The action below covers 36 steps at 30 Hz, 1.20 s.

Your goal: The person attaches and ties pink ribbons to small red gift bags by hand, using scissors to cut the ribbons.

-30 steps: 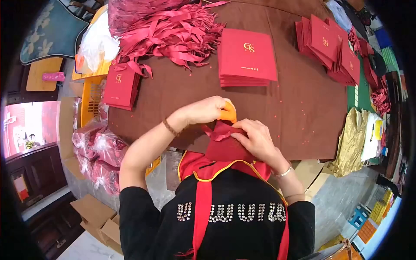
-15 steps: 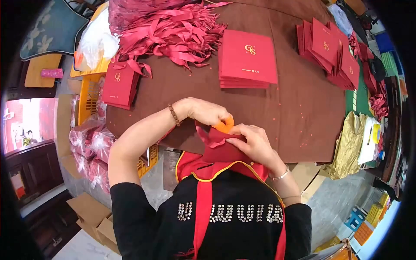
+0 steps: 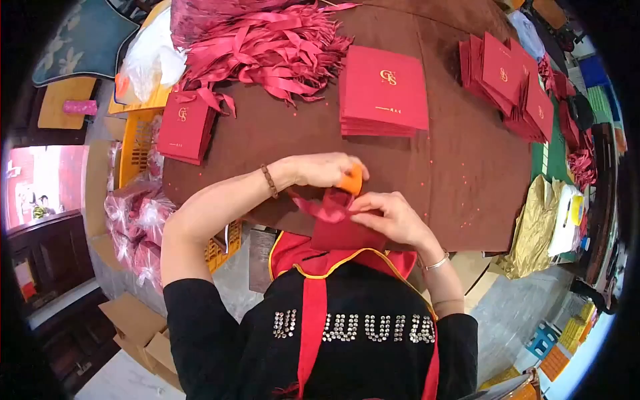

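A red paper bag (image 3: 348,235) stands at the table's near edge, close to my body. Above its upper edge, my left hand (image 3: 331,170) is closed on a small orange tool (image 3: 352,180), mostly hidden by the fingers. My right hand (image 3: 390,217) pinches at the bag's top right, thumb and fingertips at a red ribbon (image 3: 330,211). The ribbon crosses the bag's top, and one end sticks out to the left.
On the brown cloth-covered table (image 3: 280,140) lie a heap of red ribbons (image 3: 267,53) and a stack of red bags (image 3: 383,90). More bags stand at left (image 3: 187,130) and right (image 3: 503,73). Gold wrapping (image 3: 537,223) is at the right edge. Small red dots are scattered about.
My left hand has shifted slightly right and up, and more of the orange tool's side shows. The ribbon now lies further across the bag's top, with my right fingertips drawn closer together.
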Each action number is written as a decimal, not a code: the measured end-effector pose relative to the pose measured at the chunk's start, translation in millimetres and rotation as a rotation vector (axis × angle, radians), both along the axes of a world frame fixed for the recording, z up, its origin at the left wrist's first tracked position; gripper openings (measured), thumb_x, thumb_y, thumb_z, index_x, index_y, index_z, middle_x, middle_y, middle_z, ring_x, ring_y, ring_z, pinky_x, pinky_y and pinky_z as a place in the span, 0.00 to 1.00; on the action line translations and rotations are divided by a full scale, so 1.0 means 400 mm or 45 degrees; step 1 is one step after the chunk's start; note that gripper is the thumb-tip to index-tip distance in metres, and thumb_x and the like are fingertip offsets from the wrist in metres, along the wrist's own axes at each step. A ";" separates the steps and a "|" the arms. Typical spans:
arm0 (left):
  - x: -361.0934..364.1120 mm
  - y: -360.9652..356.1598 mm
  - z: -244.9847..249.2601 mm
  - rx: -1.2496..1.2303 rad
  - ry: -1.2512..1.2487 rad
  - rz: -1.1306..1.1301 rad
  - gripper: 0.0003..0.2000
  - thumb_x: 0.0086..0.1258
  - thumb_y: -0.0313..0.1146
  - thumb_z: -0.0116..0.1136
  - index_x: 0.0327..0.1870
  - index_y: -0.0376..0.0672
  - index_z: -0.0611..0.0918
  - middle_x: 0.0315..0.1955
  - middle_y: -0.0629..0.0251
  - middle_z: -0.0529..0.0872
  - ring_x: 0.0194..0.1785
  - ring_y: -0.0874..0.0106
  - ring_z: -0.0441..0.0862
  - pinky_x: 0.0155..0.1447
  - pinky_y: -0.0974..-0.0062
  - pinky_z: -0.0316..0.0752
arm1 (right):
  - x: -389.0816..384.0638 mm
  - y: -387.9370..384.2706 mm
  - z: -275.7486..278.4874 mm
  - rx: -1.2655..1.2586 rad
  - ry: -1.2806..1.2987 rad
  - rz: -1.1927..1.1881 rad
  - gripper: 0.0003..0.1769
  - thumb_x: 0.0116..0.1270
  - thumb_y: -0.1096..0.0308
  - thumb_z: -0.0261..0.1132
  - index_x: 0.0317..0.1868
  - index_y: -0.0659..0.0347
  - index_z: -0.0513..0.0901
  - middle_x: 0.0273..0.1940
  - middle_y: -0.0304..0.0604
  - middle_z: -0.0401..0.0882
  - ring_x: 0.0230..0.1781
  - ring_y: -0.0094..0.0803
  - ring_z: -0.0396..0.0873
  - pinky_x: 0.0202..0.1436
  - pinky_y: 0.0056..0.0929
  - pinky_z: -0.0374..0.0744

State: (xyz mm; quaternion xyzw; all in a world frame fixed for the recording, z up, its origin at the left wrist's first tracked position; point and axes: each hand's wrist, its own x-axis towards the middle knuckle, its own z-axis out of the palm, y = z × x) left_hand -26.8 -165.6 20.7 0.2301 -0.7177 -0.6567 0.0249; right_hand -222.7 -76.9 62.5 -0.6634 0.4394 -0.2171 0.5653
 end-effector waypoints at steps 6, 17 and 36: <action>0.021 -0.038 0.003 -0.345 -0.005 0.444 0.08 0.65 0.32 0.55 0.36 0.36 0.81 0.46 0.59 0.79 0.51 0.67 0.75 0.55 0.73 0.69 | 0.012 -0.012 -0.033 -0.122 0.080 -0.019 0.11 0.60 0.70 0.65 0.43 0.62 0.81 0.35 0.45 0.82 0.35 0.37 0.80 0.41 0.32 0.76; 0.103 0.077 0.041 -0.753 -0.088 1.261 0.10 0.66 0.34 0.56 0.42 0.37 0.80 0.39 0.58 0.79 0.42 0.62 0.79 0.46 0.71 0.72 | -0.021 0.014 -0.087 -0.493 0.350 -0.040 0.20 0.57 0.65 0.67 0.50 0.60 0.79 0.44 0.46 0.73 0.49 0.41 0.70 0.54 0.35 0.70; 0.211 0.274 0.156 1.036 1.240 0.764 0.24 0.69 0.34 0.50 0.64 0.34 0.68 0.39 0.44 0.82 0.30 0.69 0.80 0.35 0.77 0.75 | -0.051 0.082 -0.071 -0.293 0.418 -0.311 0.21 0.57 0.65 0.69 0.51 0.56 0.77 0.50 0.48 0.70 0.49 0.47 0.75 0.48 0.39 0.77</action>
